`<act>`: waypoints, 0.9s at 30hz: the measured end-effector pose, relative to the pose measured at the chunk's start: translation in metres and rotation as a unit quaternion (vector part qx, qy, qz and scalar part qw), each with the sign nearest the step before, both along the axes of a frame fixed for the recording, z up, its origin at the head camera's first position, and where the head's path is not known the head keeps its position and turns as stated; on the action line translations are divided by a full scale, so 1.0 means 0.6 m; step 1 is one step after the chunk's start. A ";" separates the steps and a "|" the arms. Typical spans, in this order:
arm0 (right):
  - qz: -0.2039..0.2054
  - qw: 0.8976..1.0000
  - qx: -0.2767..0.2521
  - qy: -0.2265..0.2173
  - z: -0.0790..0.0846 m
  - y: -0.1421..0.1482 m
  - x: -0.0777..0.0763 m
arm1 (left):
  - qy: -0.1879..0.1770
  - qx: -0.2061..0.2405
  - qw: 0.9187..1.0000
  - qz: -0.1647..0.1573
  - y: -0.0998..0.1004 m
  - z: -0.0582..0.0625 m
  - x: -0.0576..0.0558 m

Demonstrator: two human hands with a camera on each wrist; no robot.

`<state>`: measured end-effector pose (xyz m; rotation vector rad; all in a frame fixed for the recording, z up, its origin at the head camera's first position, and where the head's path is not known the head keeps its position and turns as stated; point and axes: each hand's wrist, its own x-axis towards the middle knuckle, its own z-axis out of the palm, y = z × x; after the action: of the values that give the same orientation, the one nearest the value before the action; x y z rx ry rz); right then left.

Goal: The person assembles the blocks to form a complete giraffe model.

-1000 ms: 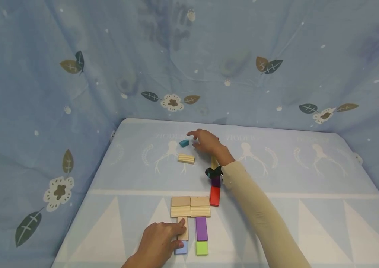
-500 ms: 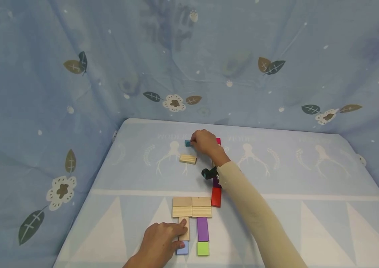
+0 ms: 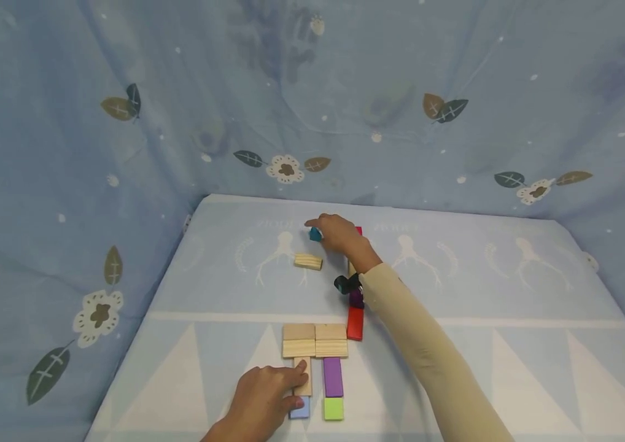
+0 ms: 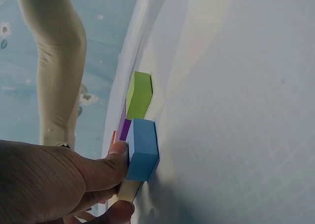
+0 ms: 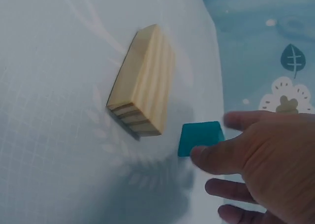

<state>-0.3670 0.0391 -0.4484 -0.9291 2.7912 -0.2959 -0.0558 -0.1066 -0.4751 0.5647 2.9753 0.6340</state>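
Observation:
At the far side of the table, my right hand (image 3: 337, 235) pinches a small teal block (image 3: 315, 234) between thumb and forefinger; the block sits tilted in the head view. Close to it lies a loose natural wood block (image 5: 142, 81). My left hand (image 3: 263, 396) rests beside the near blocks, its forefinger on a natural wood block (image 3: 301, 365) and its thumb against a blue block (image 4: 142, 147). Alongside these stand a purple block (image 3: 333, 377) and a green block (image 3: 333, 409). Two wood-coloured blocks (image 3: 298, 341) sit side by side just beyond.
A red block (image 3: 355, 323) touches the row's right corner, with a dark purple block (image 3: 356, 299) behind it. Under my right forearm, another wood block (image 3: 351, 268) and a farther red block (image 3: 359, 231) are partly hidden. A patterned cloth wall (image 3: 290, 110) bounds the table.
My right hand has closed its thumb and forefinger on the teal block, which has turned and shifted slightly right. My left hand has stayed in place.

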 end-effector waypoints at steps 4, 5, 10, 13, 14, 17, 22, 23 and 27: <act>0.000 1.000 -0.017 -0.012 -0.009 -0.001 -0.004 | -0.004 0.000 1.000 0.005 0.002 -0.004 0.000; -0.005 1.000 -0.022 -0.011 -0.011 0.000 -0.005 | -0.003 0.001 1.000 0.006 0.003 -0.005 -0.001; -0.014 0.999 -0.038 -0.010 -0.014 0.005 -0.008 | 0.011 0.002 1.000 0.004 0.002 -0.006 -0.001; -0.017 0.998 -0.054 -0.015 -0.011 0.010 -0.008 | 0.008 0.004 1.000 0.006 0.002 -0.006 -0.002; -0.019 0.998 -0.062 -0.017 -0.009 0.012 -0.008 | 0.004 0.004 1.000 0.007 0.003 -0.006 -0.002; -0.022 0.996 -0.089 -0.010 -0.002 0.022 -0.010 | -0.001 0.004 1.000 0.008 0.004 -0.005 -0.002; -0.029 0.993 -0.113 0.006 0.017 0.048 -0.014 | 0.004 0.005 1.000 0.002 0.003 -0.003 0.000; -0.031 0.993 -0.114 0.010 0.020 0.054 -0.015 | 0.006 0.005 1.000 0.000 0.002 -0.003 0.000; -0.054 0.991 -0.120 0.011 0.031 0.083 -0.021 | 0.013 0.004 1.000 -0.004 0.000 -0.004 0.001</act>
<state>-0.3796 0.0889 -0.4298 -0.8341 2.8770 -0.6539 -0.0553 -0.1065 -0.4773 0.5909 2.9944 0.6417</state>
